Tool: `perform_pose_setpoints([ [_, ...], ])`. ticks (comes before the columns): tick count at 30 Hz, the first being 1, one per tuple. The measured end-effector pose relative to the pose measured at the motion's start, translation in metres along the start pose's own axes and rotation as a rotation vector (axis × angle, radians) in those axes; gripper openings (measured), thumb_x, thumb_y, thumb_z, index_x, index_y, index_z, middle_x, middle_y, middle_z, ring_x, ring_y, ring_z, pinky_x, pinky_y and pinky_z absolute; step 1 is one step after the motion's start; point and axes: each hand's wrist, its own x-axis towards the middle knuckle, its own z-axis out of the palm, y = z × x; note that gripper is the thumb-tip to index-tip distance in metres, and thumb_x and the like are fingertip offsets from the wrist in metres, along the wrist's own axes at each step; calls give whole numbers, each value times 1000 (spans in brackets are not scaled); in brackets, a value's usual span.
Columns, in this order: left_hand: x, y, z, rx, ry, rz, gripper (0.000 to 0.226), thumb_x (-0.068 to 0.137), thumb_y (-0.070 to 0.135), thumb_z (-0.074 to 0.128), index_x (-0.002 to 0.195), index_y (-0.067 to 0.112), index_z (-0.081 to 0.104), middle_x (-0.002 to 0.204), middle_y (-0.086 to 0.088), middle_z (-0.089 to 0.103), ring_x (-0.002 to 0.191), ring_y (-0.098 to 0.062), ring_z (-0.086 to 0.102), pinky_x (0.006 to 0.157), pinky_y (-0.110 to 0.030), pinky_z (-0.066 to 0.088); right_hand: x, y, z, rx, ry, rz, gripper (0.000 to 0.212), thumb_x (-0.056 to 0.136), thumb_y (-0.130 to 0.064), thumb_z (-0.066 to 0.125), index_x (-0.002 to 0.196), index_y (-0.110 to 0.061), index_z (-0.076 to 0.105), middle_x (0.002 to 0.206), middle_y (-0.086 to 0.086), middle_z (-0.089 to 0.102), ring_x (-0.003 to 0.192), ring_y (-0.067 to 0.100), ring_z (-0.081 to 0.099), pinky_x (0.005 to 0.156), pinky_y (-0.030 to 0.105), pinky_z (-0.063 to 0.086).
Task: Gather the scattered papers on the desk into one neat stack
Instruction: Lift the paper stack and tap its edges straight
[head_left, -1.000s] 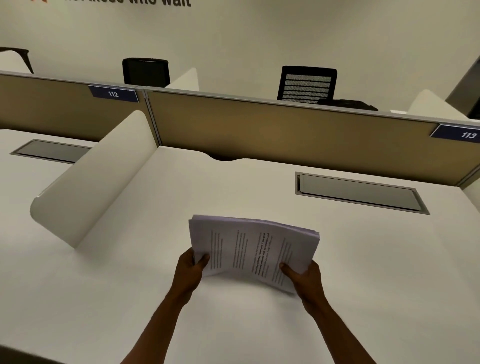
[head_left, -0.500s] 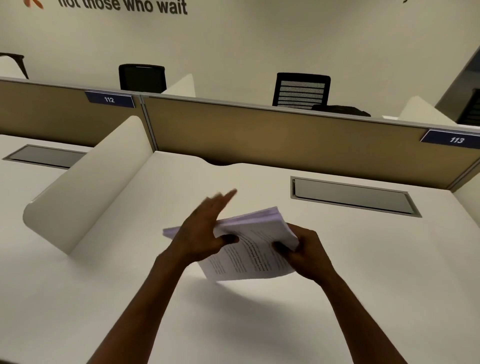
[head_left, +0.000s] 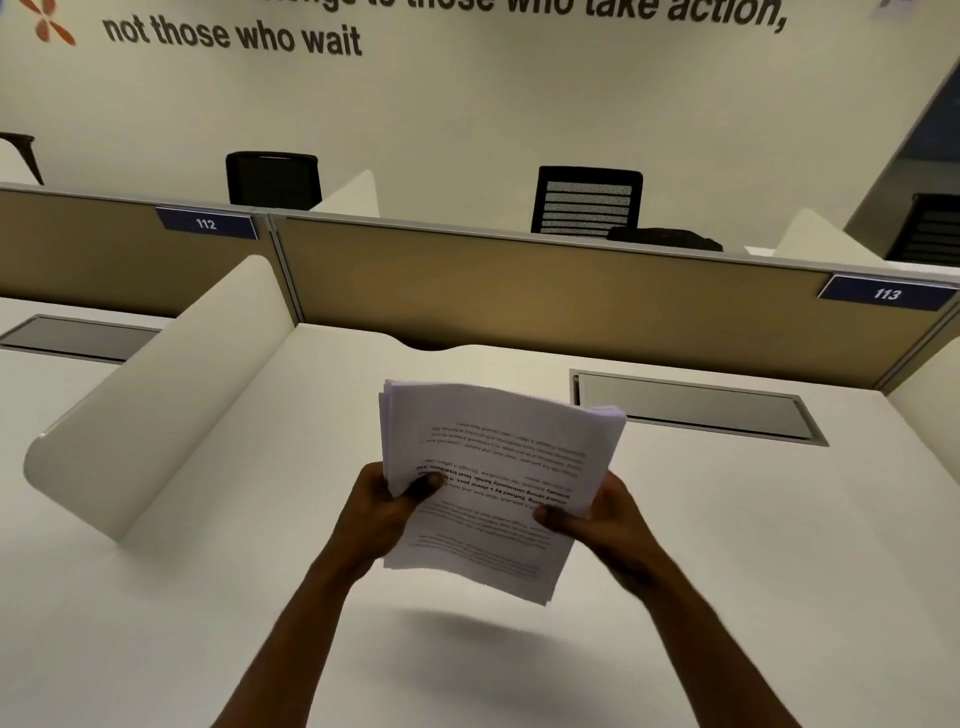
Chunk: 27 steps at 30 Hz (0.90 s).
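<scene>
Both hands held the papers (head_left: 498, 478) up off the tabletop (head_left: 753, 545), with a soft shadow on the surface beneath them. The left hand (head_left: 387, 506) gripped the near left edge, its thumb lying over the top sheet and its fingers curled out of sight under the bundle. The right hand (head_left: 597, 519) pinched the near right edge the same way, thumb on top and fingers hidden below. The sheets sat together as one bundle, but their far edges were fanned and stepped, and the print faced away from the person.

By the look of it, the gathering itself was done, since no loose sheet lay anywhere on the visible tabletop; the step in hand was squaring the bundle. The next move likely called for standing the papers on edge, tapping them on the tabletop until the sides lined up, then laying them flat. A looser hold would let the sheets slide level, though too loose a hold could spill them.

The tabletop was plain white, with a grey cable hatch (head_left: 696, 410) set into it beyond the papers and a curved white divider (head_left: 156, 395) to the left. A tan partition (head_left: 519, 301) ran along the back, bearing plates numbered 112 and 113. Dark chairs (head_left: 587, 200) stood behind it against a wall with lettering.
</scene>
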Motion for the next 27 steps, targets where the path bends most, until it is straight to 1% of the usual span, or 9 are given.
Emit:
perform_pose_setpoints([
  [2,-1,-6,6,-34,11,0,23,80,34,69,96,19,76,98,-4,77,88,-29,73,76,-43,61,-1,5,15,73,104,-33,44,71,-12,82,112,-21,70,111,10,73,102,33,69,84,58,57],
  [4,-2,-15,7,-52,27,-11,20,80,36,69,95,24,76,98,-4,77,88,-29,72,76,-43,61,2,15,22,81,193,-37,37,71,-14,81,104,-28,73,104,8,74,96,30,70,80,55,59],
  [7,-4,-33,6,-22,32,-55,26,77,37,74,100,25,75,99,-1,77,93,-25,72,78,-40,61,2,39,27,63,206,10,39,71,-17,83,107,-23,72,104,8,74,98,30,70,81,55,59],
  [10,-8,-52,6,-26,48,-120,35,74,35,77,105,19,74,101,-1,77,97,-25,72,77,-36,62,-3,63,33,13,227,78,37,72,-16,81,107,-23,72,107,5,75,102,28,69,84,50,59],
  [15,-10,-66,6,-10,81,-134,29,79,35,68,102,18,74,94,-3,78,87,-29,74,76,-45,62,-2,75,37,39,292,114,32,75,-19,75,106,-21,71,103,1,76,95,28,71,80,45,61],
  [18,-12,-70,8,-12,100,-94,27,83,34,69,104,18,73,96,-2,77,88,-25,73,74,-38,62,-2,76,35,25,282,98,34,76,-21,75,109,-20,70,104,0,75,96,24,71,80,41,61],
  [22,-14,-85,11,4,89,-135,19,90,24,69,108,25,73,100,4,77,98,-25,71,78,-36,62,-4,88,40,-59,282,114,31,82,-16,74,110,-28,68,103,-7,74,97,16,69,78,33,60],
  [25,-16,-83,12,26,91,-145,24,84,36,71,107,32,70,100,7,76,101,-27,70,77,-32,62,-3,93,40,-90,296,120,28,87,-12,70,111,-26,68,106,-6,74,98,18,69,77,28,60],
  [27,-16,-72,9,34,101,-111,39,74,43,75,112,38,66,106,9,75,103,-25,70,77,-32,62,-2,86,37,-124,295,98,26,88,-12,69,110,-24,68,105,-3,74,96,18,70,78,30,61],
])
